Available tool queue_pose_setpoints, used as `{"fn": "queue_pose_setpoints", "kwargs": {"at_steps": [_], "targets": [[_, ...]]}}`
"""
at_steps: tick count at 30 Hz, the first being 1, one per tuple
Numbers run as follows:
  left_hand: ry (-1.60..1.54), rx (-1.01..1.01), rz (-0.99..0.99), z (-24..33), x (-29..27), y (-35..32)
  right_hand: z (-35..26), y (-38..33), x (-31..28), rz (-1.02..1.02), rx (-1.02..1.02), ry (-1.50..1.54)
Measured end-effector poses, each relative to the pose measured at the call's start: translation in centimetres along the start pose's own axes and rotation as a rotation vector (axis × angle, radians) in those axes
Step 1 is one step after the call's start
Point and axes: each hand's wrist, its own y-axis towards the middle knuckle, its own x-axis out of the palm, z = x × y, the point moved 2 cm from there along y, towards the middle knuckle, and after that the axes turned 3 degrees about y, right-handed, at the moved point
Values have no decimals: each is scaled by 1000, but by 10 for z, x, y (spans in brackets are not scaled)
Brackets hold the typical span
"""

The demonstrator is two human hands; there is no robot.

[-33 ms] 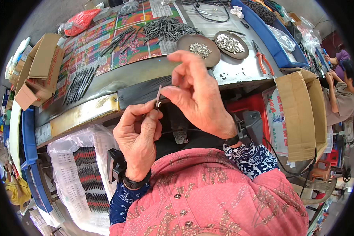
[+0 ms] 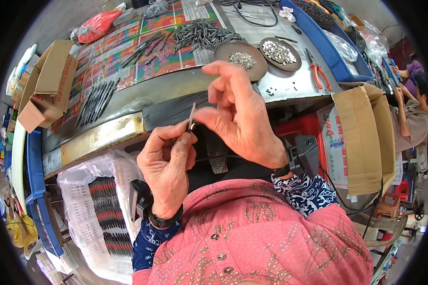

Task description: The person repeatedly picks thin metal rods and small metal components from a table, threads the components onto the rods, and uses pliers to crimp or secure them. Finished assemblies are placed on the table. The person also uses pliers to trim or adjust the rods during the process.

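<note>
My left hand (image 2: pixel 169 164) pinches a small, thin metallic strip (image 2: pixel 193 112) upright between thumb and forefinger. A tiny shiny rounded part (image 2: pixel 192 126) shows at its lower end, just above my fingertips; the rest is hidden in the grip. Close on the right, my right hand (image 2: pixel 242 116) is raised with its fingers apart and nothing visible in them. Its thumb is blurred and points at the strip; whether it touches cannot be told. Beyond the hands are a brown dish of small metal pins (image 2: pixel 257 71) and a dish of shiny little pieces (image 2: pixel 292 66).
Dark slim pieces lie in a heap (image 2: pixel 202 35) and a row (image 2: pixel 96 102) on the bench. Orange-handled pliers (image 2: pixel 318 76) lie right, beside a blue tray (image 2: pixel 335 64). Cardboard boxes (image 2: pixel 361 137) flank the bench. A plastic-lined white basket (image 2: pixel 76 209) stands lower left; people sit far right.
My right thumb has shifted slightly and is now blurred beside the strip's middle. The left hand and the strip stay where they were.
</note>
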Motion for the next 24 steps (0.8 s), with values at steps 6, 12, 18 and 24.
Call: {"fn": "queue_pose_setpoints", "kwargs": {"at_steps": [6, 12, 18, 24], "targets": [[26, -22, 16, 1, 1, 0, 1, 1, 3, -52, -13, -97], [2, -11, -6, 0, 1, 1, -3, -5, 5, -70, -90, -10], [-24, 11, 4, -2, 2, -1, 3, -10, 21, -21, -185, -77], [-26, 45, 9, -3, 1, 3, 5, -8, 24, -15, -213, -108]]}}
